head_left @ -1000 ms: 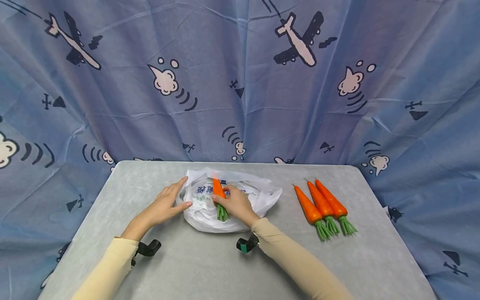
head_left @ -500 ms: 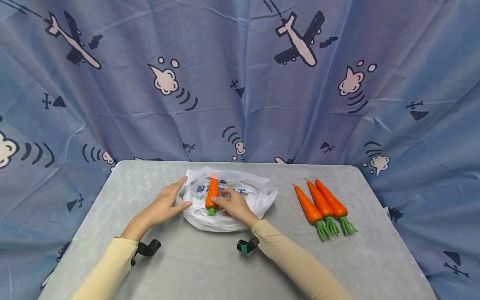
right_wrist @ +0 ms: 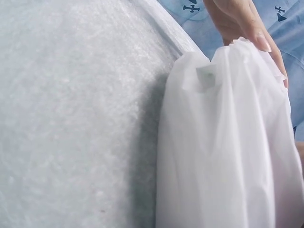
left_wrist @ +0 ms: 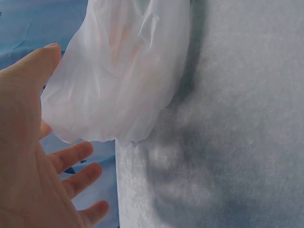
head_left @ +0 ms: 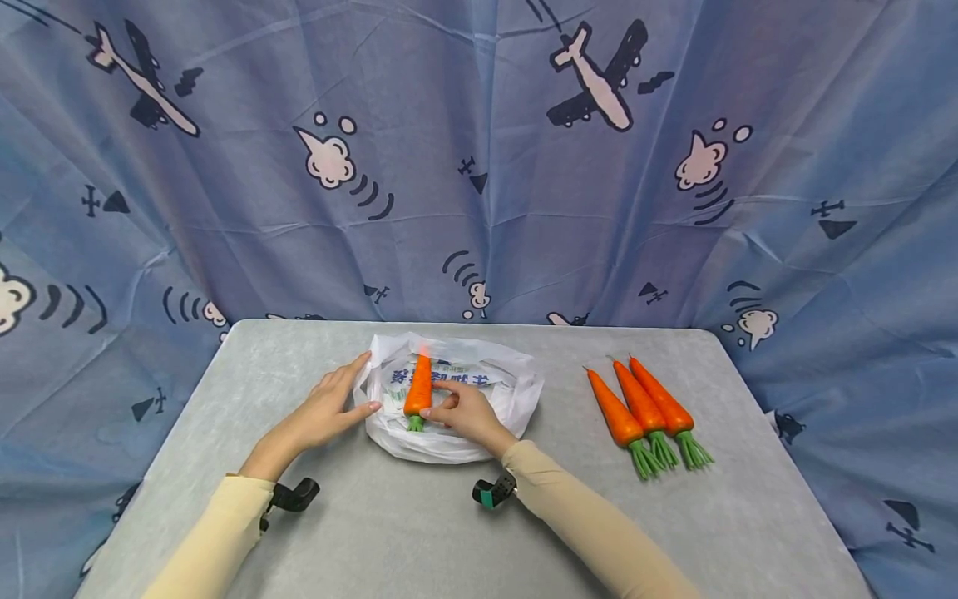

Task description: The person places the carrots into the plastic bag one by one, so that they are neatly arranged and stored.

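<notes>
A white plastic bag [head_left: 449, 448] with blue lettering lies in the middle of the table, its mouth spread wide. Inside its mouth is an orange carrot [head_left: 419, 387], tip away from me and green stalks toward me. My left hand [head_left: 322, 412] rests against the bag's left rim, fingers and thumb spread; the left wrist view shows the bag [left_wrist: 118, 80] beside its extended fingers. My right hand [head_left: 475, 416] reaches into the bag, thumb and forefinger against the carrot's right side without closing round it. Its other fingers are partly hidden. In the right wrist view the bag [right_wrist: 213, 152] blocks most of that hand.
Three more carrots [head_left: 639, 403] lie side by side to the right of the bag, stalks toward me. The grey table [head_left: 404, 532] ends at a blue curtain [head_left: 419, 166] printed with planes.
My right hand held the carrot in the bag; the carrot has shifted left and the fingers have loosened from it. The bag's right side has drawn in slightly. My left hand has barely moved.
</notes>
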The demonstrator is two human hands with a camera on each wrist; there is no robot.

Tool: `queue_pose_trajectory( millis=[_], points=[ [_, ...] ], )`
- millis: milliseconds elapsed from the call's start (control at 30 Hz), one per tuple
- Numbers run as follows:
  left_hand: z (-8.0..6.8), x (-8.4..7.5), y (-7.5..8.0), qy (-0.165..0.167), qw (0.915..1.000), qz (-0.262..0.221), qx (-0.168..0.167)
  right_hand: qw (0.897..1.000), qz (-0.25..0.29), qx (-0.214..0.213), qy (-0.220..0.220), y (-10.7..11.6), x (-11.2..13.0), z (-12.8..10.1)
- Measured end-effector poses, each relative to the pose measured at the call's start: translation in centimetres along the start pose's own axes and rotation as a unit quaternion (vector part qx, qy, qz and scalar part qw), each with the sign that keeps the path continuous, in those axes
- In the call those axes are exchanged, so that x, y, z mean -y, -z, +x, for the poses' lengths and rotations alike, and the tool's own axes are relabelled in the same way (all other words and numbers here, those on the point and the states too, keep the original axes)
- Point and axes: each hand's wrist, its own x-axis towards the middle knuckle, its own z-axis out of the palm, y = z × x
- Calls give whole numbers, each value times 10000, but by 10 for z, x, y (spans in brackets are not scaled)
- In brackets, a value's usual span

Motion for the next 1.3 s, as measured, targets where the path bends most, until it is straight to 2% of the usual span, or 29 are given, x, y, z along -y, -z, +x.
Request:
queue_pose_trajectory(
  millis=[333, 600, 867, 1100, 1300],
  points=[
    [0, 1, 1, 70, 10000, -34, 54, 9975, -662, 130, 185, 0, 0, 7],
    [-2, 4, 1, 145, 9999, -32, 50, 9885, -1484, 49, 293, -3, 2, 8],
    [-2, 5, 2, 154, 9998, -60, 65, 9867, -1589, -56, 334, -5, 5, 7],
    [-3, 5, 3, 60, 10000, -67, 16, 9909, -1271, 191, 397, 1, 4, 5],
    [-3, 6, 4, 109, 9999, -110, 65, 9911, -1148, 422, 526, 3, 1, 5]
  ],
)
